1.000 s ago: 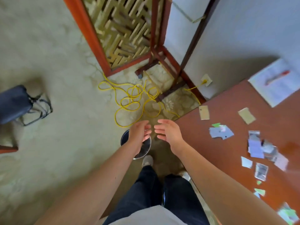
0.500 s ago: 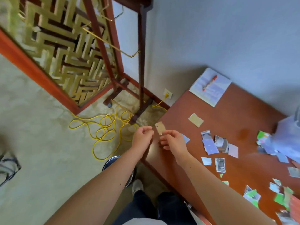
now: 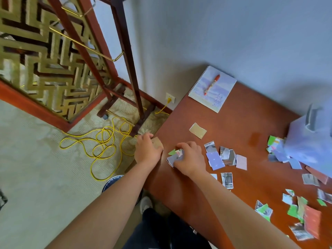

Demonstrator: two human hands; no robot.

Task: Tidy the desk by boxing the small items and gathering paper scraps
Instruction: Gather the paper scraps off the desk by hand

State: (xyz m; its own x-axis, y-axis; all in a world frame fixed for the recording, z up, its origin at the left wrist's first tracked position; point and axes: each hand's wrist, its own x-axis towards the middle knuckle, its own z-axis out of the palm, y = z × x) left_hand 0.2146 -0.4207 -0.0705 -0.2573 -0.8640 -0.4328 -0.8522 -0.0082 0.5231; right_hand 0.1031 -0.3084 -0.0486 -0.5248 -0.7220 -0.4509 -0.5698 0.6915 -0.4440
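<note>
At the near left corner of the table, a tan card is held in the curled fingers of the left hand. It is kept right at the edge, probably so that it can be lifted away rather than slid. Just beside it, a small pile of scraps is grasped under the bent fingers of the right hand. The pieces appear to be pressed together so that several can be taken at once.

Beyond the right hand a cluster of loose scraps is spread flat, and a second tan card lies apart from it. Scattered scraps are strewn toward the near right. A blue box stands at the far right with scraps against its base, so the gathering is judged to be far from done. A notebook with a pen on it is set by the wall. On the floor below the corner, a bin is partly seen, placed where scraps could be dropped.
</note>
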